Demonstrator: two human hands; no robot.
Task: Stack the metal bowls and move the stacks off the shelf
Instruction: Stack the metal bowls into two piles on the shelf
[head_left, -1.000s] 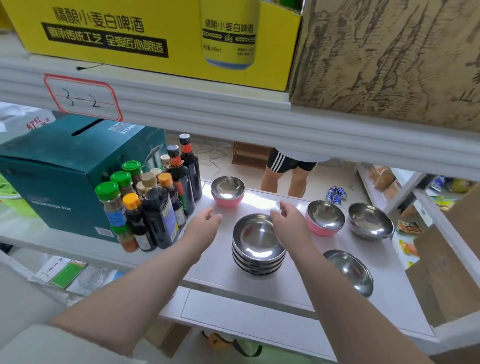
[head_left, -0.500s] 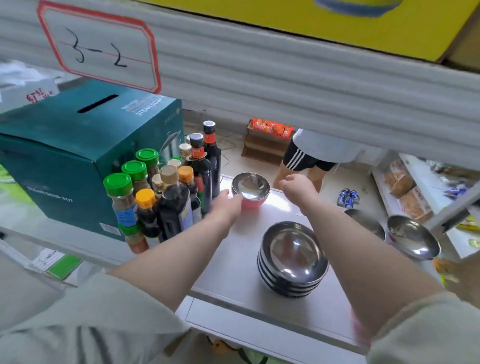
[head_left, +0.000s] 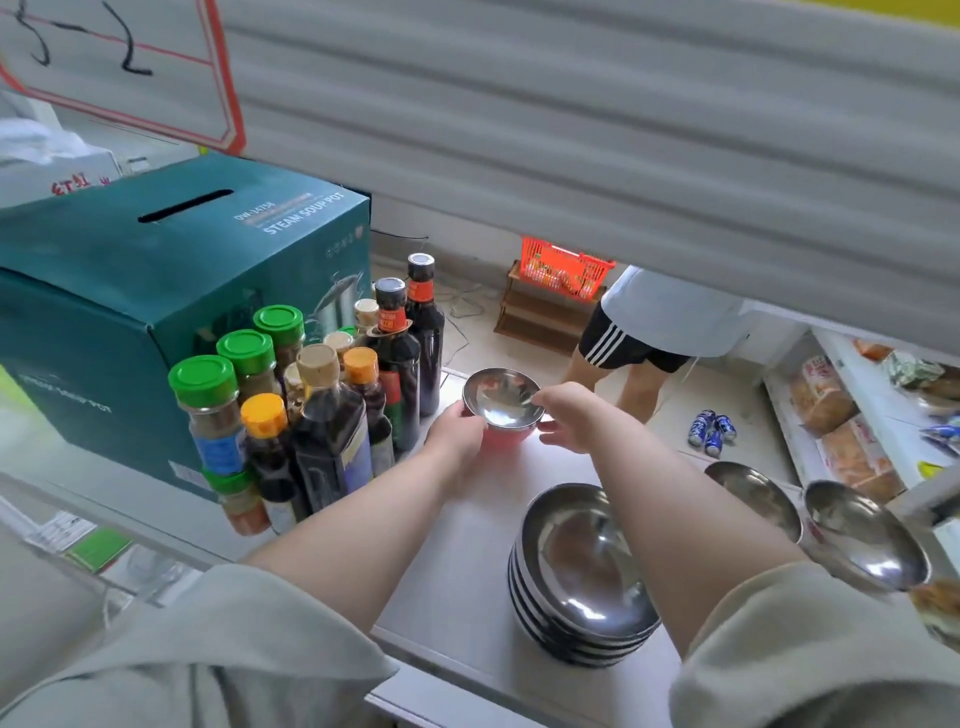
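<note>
A small metal bowl with a pink outside (head_left: 501, 402) sits at the back of the white shelf (head_left: 457, 561). My left hand (head_left: 457, 434) grips its left side and my right hand (head_left: 563, 418) grips its right rim. Nearer to me stands a stack of several steel bowls (head_left: 582, 577), partly hidden by my right forearm. Two more steel bowls lie to the right: one (head_left: 750, 493) behind my arm, and one (head_left: 867, 535) at the shelf's right end.
A cluster of sauce and spice bottles (head_left: 322, 400) stands just left of the pink bowl, beside a teal soup pot box (head_left: 156, 291). The upper shelf's edge (head_left: 571, 130) hangs low overhead. A person in black shorts (head_left: 639, 332) stands behind the shelf.
Both hands left the stack and reached back to the pink bowl, closing on its two sides. The camera has moved lower and closer to the shelf.
</note>
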